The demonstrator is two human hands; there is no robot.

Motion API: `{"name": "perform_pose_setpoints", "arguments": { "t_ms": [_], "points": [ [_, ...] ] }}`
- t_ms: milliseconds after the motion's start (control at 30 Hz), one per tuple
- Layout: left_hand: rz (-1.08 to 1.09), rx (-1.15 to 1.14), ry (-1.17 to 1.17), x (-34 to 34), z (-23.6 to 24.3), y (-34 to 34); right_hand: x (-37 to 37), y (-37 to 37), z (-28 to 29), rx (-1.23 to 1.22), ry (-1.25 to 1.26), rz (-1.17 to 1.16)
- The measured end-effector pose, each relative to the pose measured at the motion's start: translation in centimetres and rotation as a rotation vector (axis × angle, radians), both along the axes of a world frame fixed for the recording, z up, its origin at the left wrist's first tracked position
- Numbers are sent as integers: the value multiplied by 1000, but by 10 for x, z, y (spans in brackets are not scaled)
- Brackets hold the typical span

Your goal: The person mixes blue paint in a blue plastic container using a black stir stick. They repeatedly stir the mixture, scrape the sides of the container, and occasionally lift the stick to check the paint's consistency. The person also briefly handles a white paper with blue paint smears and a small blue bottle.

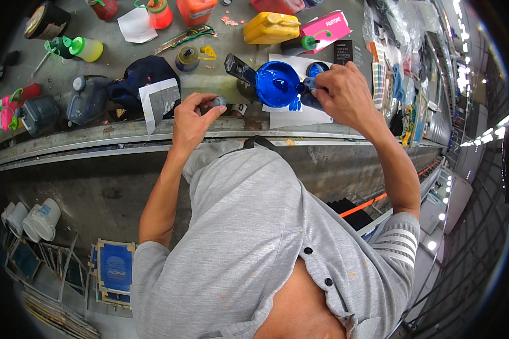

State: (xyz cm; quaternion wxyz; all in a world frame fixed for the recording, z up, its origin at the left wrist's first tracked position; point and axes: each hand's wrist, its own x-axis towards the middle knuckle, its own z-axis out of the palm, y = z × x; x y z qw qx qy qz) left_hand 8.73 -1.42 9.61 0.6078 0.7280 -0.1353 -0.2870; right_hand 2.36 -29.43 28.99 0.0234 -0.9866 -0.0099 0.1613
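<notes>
Presently, right hand (pixel 345 90), nearer, grips dark bottle (pixel 310 99), mouth leftward, just beside blue tub (pixel 276 105); left hand (pixel 193 116) pinches grey cap (pixel 219 101).

White lamps (pixel 504 120) glare at right, blue paint (pixel 274 87) glints, and edges bow toward the black rim.
</notes>
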Motion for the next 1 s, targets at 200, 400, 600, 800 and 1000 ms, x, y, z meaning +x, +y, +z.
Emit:
{"name": "perform_pose_setpoints", "arguments": {
  "t_ms": [200,400,600,800,1000],
  "points": [
    [0,1,6,-1,-1,0,-1,-1,4,27,-16,-63],
    [-2,10,-15,-3,-1,3,-7,-15,24,183,-43,-181],
    [-5,11,49,-3,11,3,-27,-35,52,335,-121,-312],
    [-19,13,32,-9,18,5,-46,-54,71,571,-208,-382],
    [-31,-21,10,-25,24,9,-79,-77,68,805,-331,-546]
  ]
}}
